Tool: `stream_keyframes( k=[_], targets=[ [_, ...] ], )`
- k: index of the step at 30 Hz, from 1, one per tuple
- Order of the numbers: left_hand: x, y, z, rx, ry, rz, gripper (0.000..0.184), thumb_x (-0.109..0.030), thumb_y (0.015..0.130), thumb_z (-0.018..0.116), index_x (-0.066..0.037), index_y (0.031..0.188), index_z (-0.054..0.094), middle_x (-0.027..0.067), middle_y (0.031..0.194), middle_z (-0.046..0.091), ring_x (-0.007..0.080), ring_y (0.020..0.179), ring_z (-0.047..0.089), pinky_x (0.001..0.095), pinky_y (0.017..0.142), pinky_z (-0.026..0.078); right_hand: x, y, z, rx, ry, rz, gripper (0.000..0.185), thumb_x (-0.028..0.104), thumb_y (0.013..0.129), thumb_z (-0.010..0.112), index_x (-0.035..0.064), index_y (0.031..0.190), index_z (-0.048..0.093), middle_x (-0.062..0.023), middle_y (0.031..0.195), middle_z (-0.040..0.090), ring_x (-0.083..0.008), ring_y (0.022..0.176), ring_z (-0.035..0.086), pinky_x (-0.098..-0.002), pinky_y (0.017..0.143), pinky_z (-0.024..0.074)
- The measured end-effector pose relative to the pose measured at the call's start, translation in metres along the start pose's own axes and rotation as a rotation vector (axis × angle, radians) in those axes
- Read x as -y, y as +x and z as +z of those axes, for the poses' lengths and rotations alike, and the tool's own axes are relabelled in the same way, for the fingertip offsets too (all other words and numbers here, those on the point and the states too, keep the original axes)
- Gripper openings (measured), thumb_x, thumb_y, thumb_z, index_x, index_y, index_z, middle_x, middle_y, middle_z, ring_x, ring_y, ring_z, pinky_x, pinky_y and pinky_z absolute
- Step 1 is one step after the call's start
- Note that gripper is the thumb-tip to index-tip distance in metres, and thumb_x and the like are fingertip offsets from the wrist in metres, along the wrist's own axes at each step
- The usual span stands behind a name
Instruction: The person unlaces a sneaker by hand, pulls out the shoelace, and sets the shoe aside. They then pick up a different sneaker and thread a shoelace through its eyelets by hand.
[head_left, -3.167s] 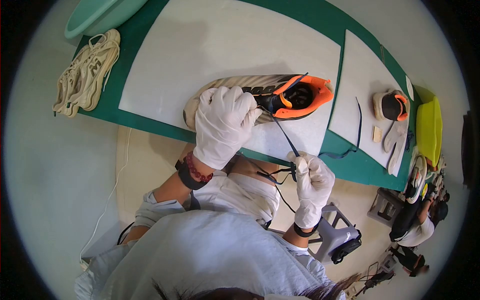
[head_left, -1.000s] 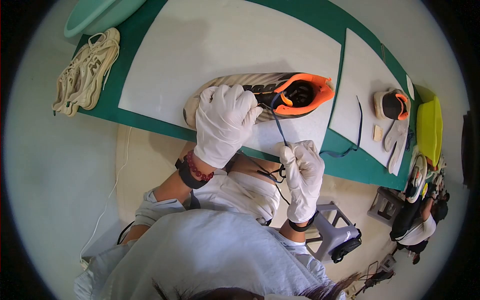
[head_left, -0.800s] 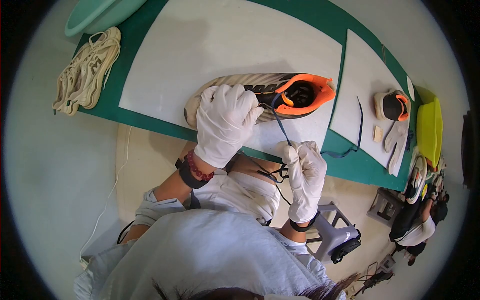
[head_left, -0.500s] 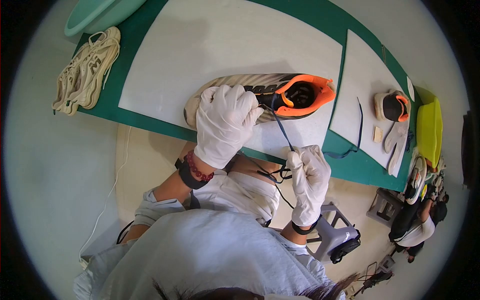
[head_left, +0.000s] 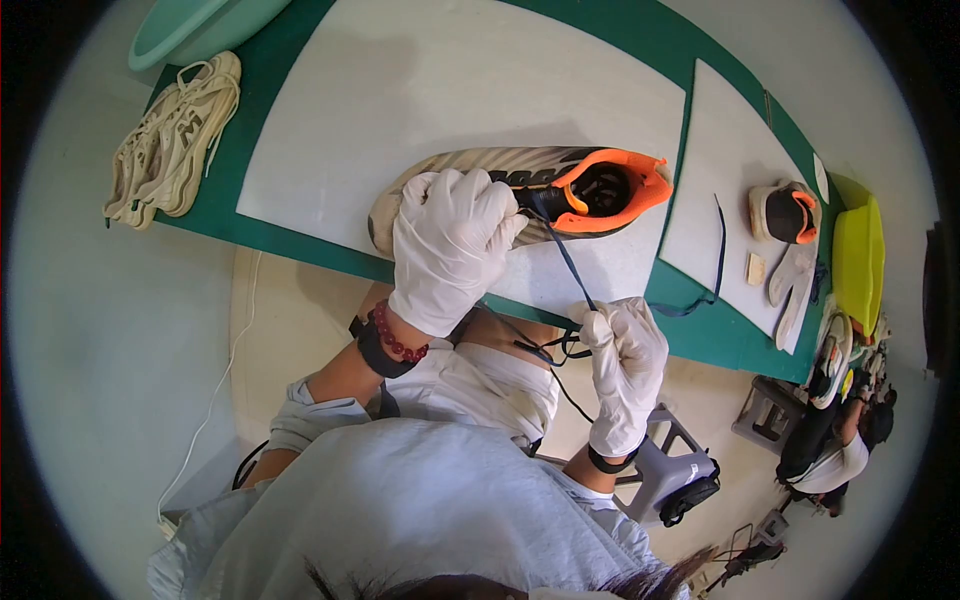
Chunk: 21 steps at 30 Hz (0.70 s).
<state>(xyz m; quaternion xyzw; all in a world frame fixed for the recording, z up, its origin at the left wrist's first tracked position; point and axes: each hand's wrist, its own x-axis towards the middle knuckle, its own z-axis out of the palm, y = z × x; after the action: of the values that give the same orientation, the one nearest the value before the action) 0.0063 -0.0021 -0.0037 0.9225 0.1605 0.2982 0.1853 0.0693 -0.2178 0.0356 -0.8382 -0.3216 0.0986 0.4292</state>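
A black, white and grey sneaker with an orange collar lies on the white board, its toe to the left. My gloved left hand is closed on the sneaker's forefoot, and the fingers hide part of its lacing. Between finger and thumb, my gloved right hand pinches a dark blue shoelace. That lace runs straight and taut from the sneaker's throat to my right hand. Loose lace hangs in loops over my lap, left of my right hand.
A white board covers much of the green table. A beige pair of sneakers stands far left below a teal basin. At right lie another sneaker, insoles, a loose lace and a yellow-green bin. A person sits beyond.
My right hand has shifted slightly to the right and toward me, drawing the shoelace with it. My left hand and the sneaker stay in place.
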Motion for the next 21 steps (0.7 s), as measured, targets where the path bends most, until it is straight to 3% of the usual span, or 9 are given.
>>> stream_keyframes(
  k=[21],
  targets=[
    [0.0, -0.001, 0.0, -0.006, 0.002, 0.002, 0.022, -0.017, 0.078, 0.081, -0.015, 0.084, 0.06, 0.0019, 0.08, 0.054, 0.0249, 0.081, 0.056, 0.0413, 0.084, 0.042, 0.003, -0.007, -0.013, 0.003, -0.031, 0.022, 0.021, 0.016, 0.094, 0.075, 0.0004, 0.082, 0.067, -0.0093, 0.072, 0.057, -0.0257, 0.072, 0.052, -0.0358, 0.068, 0.043]
  ],
)
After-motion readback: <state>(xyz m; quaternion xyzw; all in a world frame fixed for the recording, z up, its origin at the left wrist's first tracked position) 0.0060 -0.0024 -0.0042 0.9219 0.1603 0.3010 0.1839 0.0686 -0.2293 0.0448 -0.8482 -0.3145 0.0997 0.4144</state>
